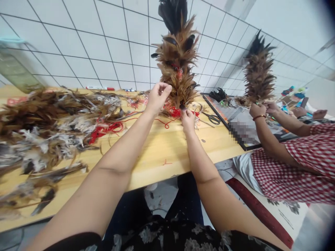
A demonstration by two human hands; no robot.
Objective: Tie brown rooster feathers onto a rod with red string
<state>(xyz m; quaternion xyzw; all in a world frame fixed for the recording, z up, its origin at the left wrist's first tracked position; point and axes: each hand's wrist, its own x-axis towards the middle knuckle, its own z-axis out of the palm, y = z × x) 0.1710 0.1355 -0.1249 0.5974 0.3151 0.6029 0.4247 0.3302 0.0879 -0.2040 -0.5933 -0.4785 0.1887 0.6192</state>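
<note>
A feather duster (180, 82), brown with a black tuft on top, stands upright over the table in front of the wall. My right hand (188, 120) is closed around its lower end, where the feathers stop. Close to the left side of the lower feathers, my left hand (157, 99) has thumb and fingers pinched together; what lies between them is too small to make out. Red thread (107, 130) is tangled on the table, and a strand runs toward the duster's base. Scissors (213, 119) with dark handles lie right of my right hand.
Loose brown and grey feathers (52, 111) cover the table's left side. A red-and-white marker (99, 88) and a greenish bottle (18, 71) are near the tiled wall. At right, a co-worker's hands (258, 111) hold another feather duster (260, 75) over a black-edged board (222, 116).
</note>
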